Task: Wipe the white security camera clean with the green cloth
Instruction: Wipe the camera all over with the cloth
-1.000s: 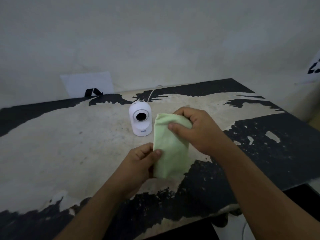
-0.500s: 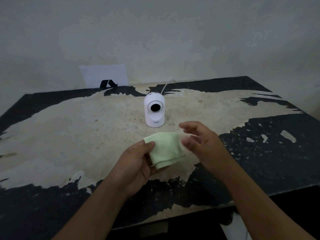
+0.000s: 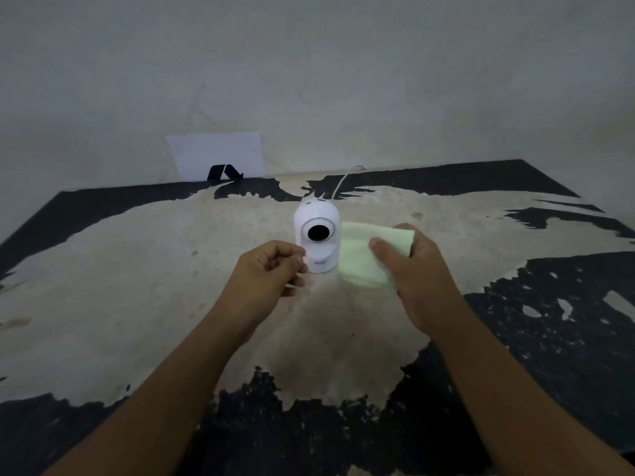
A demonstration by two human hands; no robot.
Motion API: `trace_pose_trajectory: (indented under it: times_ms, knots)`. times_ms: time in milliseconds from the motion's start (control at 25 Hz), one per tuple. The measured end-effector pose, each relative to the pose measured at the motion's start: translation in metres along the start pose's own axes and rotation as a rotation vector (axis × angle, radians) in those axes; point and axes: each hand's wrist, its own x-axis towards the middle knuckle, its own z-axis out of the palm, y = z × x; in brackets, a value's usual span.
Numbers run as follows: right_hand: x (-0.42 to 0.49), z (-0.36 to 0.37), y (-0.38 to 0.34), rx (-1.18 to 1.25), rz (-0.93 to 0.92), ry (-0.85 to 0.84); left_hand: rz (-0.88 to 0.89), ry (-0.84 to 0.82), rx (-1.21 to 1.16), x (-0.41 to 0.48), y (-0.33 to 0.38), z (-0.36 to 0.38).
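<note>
Cloth [image 3: 364, 257] has passed from the left hand to the right hand [image 3: 417, 269], which now pinches it folded just right of the camera [image 3: 318, 235], touching or nearly so. Left hand [image 3: 268, 269], loosely curled and empty, sits at the camera's base, likely to steady it before wiping. Faint lettering on the base is unreadable.

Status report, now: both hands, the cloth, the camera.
Right hand gripping green cloth, beside the camera's right flank. Left hand loosely curled, empty, at white security camera base. Camera upright on table, path clear.
</note>
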Motion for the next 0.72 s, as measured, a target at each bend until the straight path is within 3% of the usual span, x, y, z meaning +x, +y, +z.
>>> trace_pose_trajectory:
  times_ms: [80, 240, 520, 720]
  knots:
    - [0.023, 0.004, 0.004, -0.133, -0.02, 0.124, -0.011, 0.058, 0.156, 0.021, -0.012, 0.002]
    - [0.055, 0.027, 0.025, -0.369, -0.065, 0.099, 0.008, -0.042, 0.364, 0.066, -0.037, 0.011]
    - [0.053, 0.051, 0.047, -0.805, -0.05, -0.273, 0.083, -0.151, 0.491, 0.101, -0.057, 0.016]
    - [0.05, 0.062, 0.025, -0.641, -0.082, -0.176, 0.05, -0.139, 0.638, 0.107, -0.063, 0.014]
